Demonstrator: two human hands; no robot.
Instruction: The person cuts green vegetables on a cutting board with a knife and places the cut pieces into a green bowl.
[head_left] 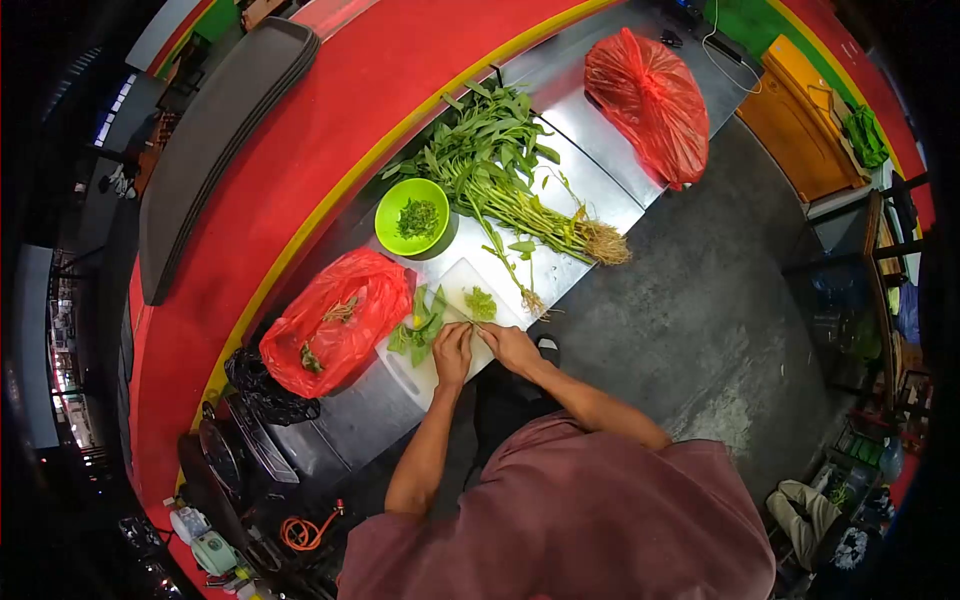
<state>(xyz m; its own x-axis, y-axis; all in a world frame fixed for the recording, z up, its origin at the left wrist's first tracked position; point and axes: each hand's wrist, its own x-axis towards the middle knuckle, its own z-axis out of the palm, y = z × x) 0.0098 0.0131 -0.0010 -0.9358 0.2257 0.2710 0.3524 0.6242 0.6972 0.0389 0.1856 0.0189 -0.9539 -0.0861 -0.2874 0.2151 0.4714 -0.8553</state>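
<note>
My left hand (452,352) and my right hand (510,348) meet above a white cutting board (460,275). Their fingers are closed in a pinch on a thin green stem (472,324), mostly hidden by the fingertips. Left of my left hand, loose green leaves (420,328) lie on the board. A small pile of light green cut pieces (481,303) sits just beyond my fingers. Past the board stands a lime green bowl (390,213) with chopped greens (417,218) in it. A large bunch of leafy greens with roots (500,170) lies beside the bowl on the metal table.
An open red plastic bag (330,290) with scraps inside lies left of the board, near a black plastic bag (265,385). A tied red bag (655,105) sits at the table's far end. Dark trays (225,140) rest on the red counter (330,120) behind.
</note>
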